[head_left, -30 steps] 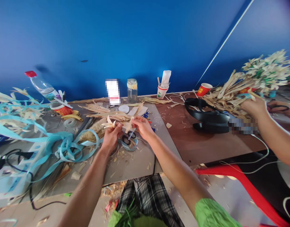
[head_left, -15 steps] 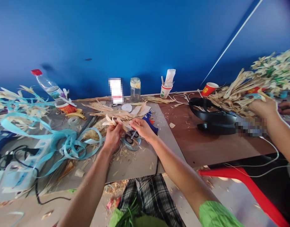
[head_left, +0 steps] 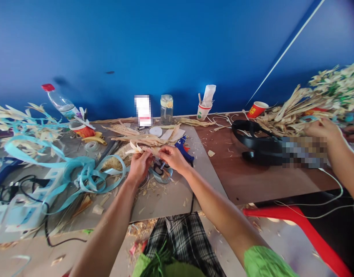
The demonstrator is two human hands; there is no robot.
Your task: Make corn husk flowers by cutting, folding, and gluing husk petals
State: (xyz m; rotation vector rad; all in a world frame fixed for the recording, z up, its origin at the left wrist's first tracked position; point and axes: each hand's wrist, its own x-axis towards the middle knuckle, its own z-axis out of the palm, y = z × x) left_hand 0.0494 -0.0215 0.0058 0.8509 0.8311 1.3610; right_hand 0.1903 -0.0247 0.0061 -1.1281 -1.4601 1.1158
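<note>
My left hand [head_left: 140,165] is closed in a pinch on a pale husk flower [head_left: 134,147], whose curled petals stick out beyond the fingers to the left. Close beside it, my right hand [head_left: 173,158] pinches a thin husk-coloured piece [head_left: 155,151] that spans the small gap between both hands. Where this piece joins the flower is covered by my fingers. Black-handled scissors [head_left: 158,168] lie partly hidden just below the hands. A blue glue gun [head_left: 181,147] rests right behind my right hand. Dried husk strips [head_left: 136,139] are spread behind the flower.
Light-blue ribbon [head_left: 92,175] lies in loops at left, by a red-capped bottle [head_left: 61,102]. A jar [head_left: 167,109] and a paper cup [head_left: 204,110] stand along the wall. At right are a black headset-like object [head_left: 260,154] and another person's hand [head_left: 323,132].
My right hand has moved slightly left and closer to my left hand, and the thin piece now bridges them. The view has shifted a little.
</note>
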